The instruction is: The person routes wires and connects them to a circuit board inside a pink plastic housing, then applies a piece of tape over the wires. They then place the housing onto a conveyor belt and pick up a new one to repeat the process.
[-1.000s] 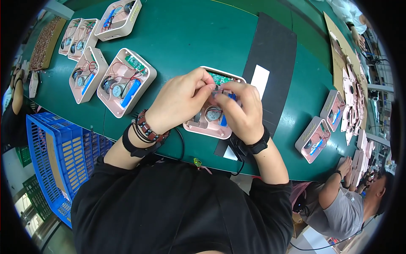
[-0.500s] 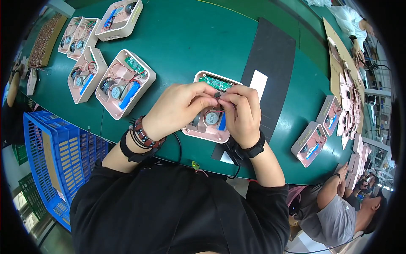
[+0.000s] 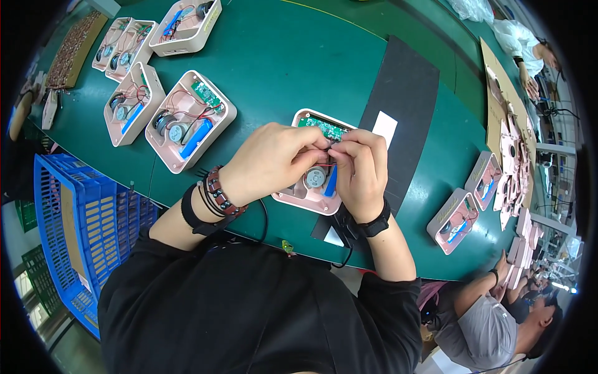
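Observation:
A pale pink square housing [image 3: 306, 204] lies in front of me on the table. Inside it are a green circuit board [image 3: 324, 127], a round silver part [image 3: 315, 177], a blue battery [image 3: 331, 182] and thin red wires. Over the board's lower edge, my left hand [image 3: 280, 156] is closed in a pinch. Facing it, my right hand [image 3: 361, 163] also pinches, its fingertips almost touching the left ones. A small dark piece [image 3: 332, 144] shows between the fingertips; most of it is hidden, and its kind cannot be made out.
Several similar open housings [image 3: 190, 121] with wires and batteries stand at the left, and more [image 3: 453, 221] at the right. A black mat [image 3: 405, 93] with a white card [image 3: 383, 128] lies beyond my right hand. A blue crate [image 3: 81, 243] stands at lower left; co-workers sit at the right.
The small dark piece, plainer before, is now mostly covered by my fingertips. Both hands remain pinched over the board. The whole view has shifted slightly.

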### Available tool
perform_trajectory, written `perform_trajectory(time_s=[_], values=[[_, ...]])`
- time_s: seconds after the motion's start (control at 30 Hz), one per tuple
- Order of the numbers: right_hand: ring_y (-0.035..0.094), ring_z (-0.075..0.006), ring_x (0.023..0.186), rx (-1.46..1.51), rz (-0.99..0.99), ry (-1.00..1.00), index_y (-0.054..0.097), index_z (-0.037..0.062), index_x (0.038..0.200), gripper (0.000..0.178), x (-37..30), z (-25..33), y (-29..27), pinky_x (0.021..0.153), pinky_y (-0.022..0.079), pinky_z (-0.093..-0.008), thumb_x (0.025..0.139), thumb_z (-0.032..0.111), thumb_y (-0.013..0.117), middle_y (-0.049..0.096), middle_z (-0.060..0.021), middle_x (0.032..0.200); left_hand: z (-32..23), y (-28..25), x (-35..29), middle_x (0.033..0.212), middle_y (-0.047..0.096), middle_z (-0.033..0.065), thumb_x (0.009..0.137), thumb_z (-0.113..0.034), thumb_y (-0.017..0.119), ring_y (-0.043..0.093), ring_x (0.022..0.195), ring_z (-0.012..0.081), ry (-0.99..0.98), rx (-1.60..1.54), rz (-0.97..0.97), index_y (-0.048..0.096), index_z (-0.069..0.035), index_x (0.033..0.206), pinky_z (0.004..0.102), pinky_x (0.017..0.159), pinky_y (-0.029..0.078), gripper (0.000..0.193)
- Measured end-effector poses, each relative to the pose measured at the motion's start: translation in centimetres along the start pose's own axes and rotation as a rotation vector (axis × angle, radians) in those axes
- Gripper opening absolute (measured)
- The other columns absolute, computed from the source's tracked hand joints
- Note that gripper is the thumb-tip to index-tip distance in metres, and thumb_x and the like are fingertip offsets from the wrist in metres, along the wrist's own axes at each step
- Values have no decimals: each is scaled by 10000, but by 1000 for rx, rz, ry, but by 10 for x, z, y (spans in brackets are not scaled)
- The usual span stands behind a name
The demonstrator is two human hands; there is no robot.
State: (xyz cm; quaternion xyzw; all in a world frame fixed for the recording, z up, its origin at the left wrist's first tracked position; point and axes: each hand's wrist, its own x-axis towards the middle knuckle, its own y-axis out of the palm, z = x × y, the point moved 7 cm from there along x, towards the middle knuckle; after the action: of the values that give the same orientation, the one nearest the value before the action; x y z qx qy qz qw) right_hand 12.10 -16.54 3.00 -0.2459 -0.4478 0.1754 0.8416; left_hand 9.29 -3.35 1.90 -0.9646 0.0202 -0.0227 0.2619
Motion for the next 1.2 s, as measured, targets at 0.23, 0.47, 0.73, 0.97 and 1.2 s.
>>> perform_trajectory(time_s=[0.23,0.47,0.73,0.97,1.2], values=[[601,-244,843,37,-8,56,595,-2,899,169,-1,-5,2,654,509,-312,785,-66,702,579,-130,988,0,2,2,759,697,108,871,-142,642,679,680,296,12,54,1,627,-54,913,369,579,511,100],[616,-229,854,68,-13,89,610,5,924,177,-5,-7,6,644,533,-292,793,-92,679,559,-147,1045,15,2,-1,762,692,100,876,-127,642,680,689,290,-84,-110,-71,603,-55,894,362,575,508,84],[588,-229,902,-11,76,107,636,67,906,207,-2,-9,7,761,427,-357,743,-27,722,576,-86,1053,3,-7,-5,739,654,66,874,-161,665,661,662,257,74,172,-203,575,-70,870,357,550,489,128],[567,-172,880,-149,156,109,624,111,873,147,1,-9,10,806,278,-374,763,49,700,593,-4,983,-8,-8,-3,755,641,65,864,-160,673,646,631,247,77,139,-164,566,-70,847,351,529,473,141],[576,-140,831,-209,85,71,614,125,832,136,1,0,7,809,256,-381,758,46,696,611,28,899,-6,-3,-4,750,655,79,856,-149,660,650,623,246,17,189,-192,589,-67,854,361,530,477,108]])
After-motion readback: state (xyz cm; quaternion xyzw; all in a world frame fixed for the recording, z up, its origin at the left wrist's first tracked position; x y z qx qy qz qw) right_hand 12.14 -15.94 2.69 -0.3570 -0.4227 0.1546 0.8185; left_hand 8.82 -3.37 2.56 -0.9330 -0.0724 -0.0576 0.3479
